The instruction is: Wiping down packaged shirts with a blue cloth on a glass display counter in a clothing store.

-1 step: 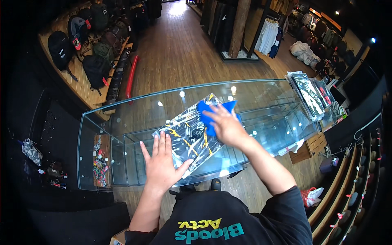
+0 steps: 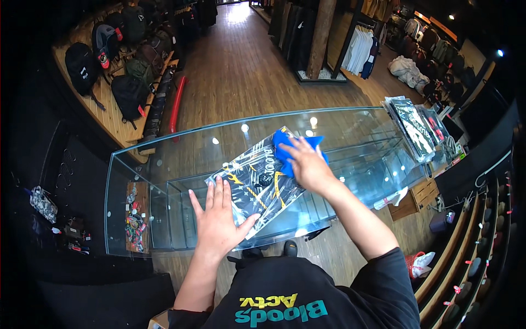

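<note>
A flat clear plastic package (image 2: 253,196) with a dark, yellow and white printed item inside, seemingly folded fabric, lies slanted on the glass counter (image 2: 350,129). My left hand (image 2: 217,222) is spread flat over its left side, fingers apart, pressing it down. Over the package's upper right edge, my right hand (image 2: 310,167) has a blue cloth (image 2: 283,141) under its fingers, pressed against the plastic. Part of the cloth is hidden beneath that hand.
Stacked plastic-wrapped goods (image 2: 413,129) stand at the counter's right end. A wooden tray of small accessories (image 2: 137,219) shows through the glass at left. Backpacks (image 2: 82,66) hang on the left wall, and a red pole (image 2: 178,104) leans near them.
My right hand has slid a little to the right with the blue cloth, uncovering more of the package's print. My left hand and the package stay where they were.
</note>
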The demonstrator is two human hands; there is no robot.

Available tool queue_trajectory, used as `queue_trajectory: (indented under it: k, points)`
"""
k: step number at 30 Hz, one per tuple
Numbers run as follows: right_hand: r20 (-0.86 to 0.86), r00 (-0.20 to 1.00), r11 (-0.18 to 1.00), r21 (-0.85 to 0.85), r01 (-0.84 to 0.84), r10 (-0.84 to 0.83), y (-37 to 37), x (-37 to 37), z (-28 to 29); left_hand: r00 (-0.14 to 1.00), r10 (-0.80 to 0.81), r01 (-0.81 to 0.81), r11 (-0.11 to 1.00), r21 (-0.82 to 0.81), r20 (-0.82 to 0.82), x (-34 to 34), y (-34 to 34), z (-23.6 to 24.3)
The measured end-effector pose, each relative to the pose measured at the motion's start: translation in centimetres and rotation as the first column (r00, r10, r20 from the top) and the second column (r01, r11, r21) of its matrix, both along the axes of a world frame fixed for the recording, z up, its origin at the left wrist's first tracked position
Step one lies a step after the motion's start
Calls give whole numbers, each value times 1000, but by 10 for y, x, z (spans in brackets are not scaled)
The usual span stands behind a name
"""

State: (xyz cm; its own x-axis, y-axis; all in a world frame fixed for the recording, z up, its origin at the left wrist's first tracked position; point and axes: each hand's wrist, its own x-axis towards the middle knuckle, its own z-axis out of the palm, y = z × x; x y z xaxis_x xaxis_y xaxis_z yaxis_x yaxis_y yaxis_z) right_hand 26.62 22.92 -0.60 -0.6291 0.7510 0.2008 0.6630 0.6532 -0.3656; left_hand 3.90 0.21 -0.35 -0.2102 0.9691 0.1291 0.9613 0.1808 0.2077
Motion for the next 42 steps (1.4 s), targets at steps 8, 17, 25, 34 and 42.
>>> queue_trajectory:
  k: [8, 17, 25, 34, 42]
  points:
    - [14, 918, 917, -48, -395, 396, -117, -5, 8, 996, -50, 49, 999, -18, -73, -6, -8, -8]
    - [73, 971, 969, 120, 217, -227, 3, 35, -6, 996, -50, 45, 997, -58, -79, 2, -6, 0]
    - [66, 874, 872, -138, -470, 482, -108, -37, 19, 995, -76, 72, 995, -69, -62, 1, -18, 9]
    - [162, 962, 975, -3, 224, -220, 54, -71, -3, 996, -35, 26, 993, -112, -78, 6, -14, 7]
    - [222, 776, 807, 167, 566, -591, 41, -2, -1, 967, -252, 249, 965, 85, 27, -13, -35, 12]
